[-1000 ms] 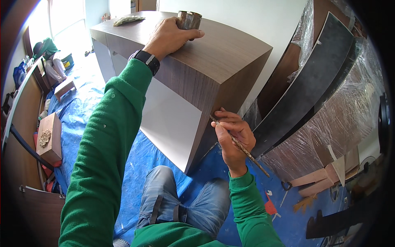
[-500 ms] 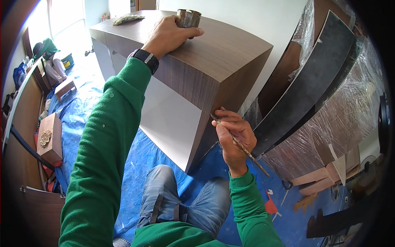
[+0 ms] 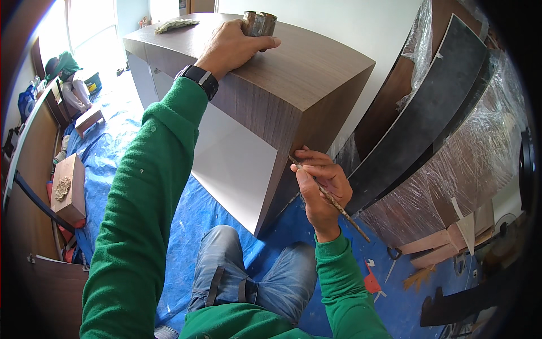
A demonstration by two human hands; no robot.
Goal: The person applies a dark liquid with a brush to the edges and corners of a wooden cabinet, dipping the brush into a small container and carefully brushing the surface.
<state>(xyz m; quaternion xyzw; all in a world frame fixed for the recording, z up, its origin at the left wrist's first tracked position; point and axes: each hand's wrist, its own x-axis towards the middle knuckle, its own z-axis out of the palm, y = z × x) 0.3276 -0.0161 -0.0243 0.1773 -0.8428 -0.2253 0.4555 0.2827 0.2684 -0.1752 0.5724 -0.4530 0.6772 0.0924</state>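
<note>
My left hand (image 3: pixel 234 50) is closed around a small brown-stained can (image 3: pixel 260 24) on the top of a wood-grain cabinet (image 3: pixel 293 68). Between the thumb and fingers of my right hand (image 3: pixel 324 189) is a thin, paint-spotted brush (image 3: pixel 344 216), its tip close to the cabinet's front corner edge. Whether that tip touches the wood I cannot tell. A crumpled pale cloth (image 3: pixel 176 25) lies on the cabinet top, beyond my left hand. White shows on the cabinet's inner face, below the wood-grain band.
Blue sheeting (image 3: pixel 192 226) covers the floor. Dark curved panels (image 3: pixel 420 113) and plastic-wrapped boards (image 3: pixel 440 169) lean at the right. At left stands a wooden box (image 3: pixel 69 198) with a crumpled cloth on it. Another person (image 3: pixel 68 79) in green bends down at the far left.
</note>
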